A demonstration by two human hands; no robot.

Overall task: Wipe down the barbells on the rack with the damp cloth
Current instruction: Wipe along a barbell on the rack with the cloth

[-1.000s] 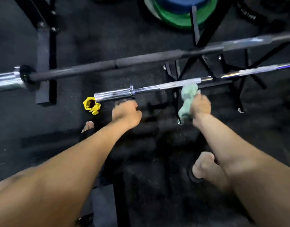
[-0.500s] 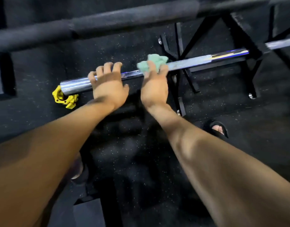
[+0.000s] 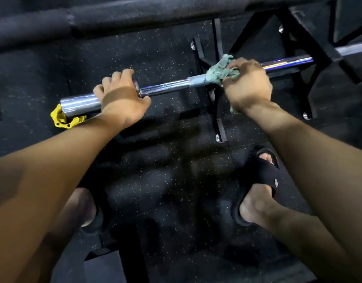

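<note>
A chrome barbell (image 3: 165, 87) lies low across the black rack (image 3: 216, 111), running from lower left up to the right. My left hand (image 3: 121, 99) grips its thick sleeve just beside the collar. My right hand (image 3: 247, 84) holds a crumpled pale green cloth (image 3: 219, 73) wrapped round the shaft, over the rack's foot. A tail of the cloth hangs below my right wrist. A second, dark barbell (image 3: 135, 15) crosses the top of the view, closer to the camera.
A yellow collar clamp (image 3: 65, 119) lies on the speckled black rubber floor under the sleeve's end. My feet in black sandals (image 3: 259, 172) stand just behind the rack's bolted legs. A black frame base sits at bottom centre.
My right hand with the cloth has slid rightward along the shaft, away from my left hand. The left hand has kept its grip on the sleeve.
</note>
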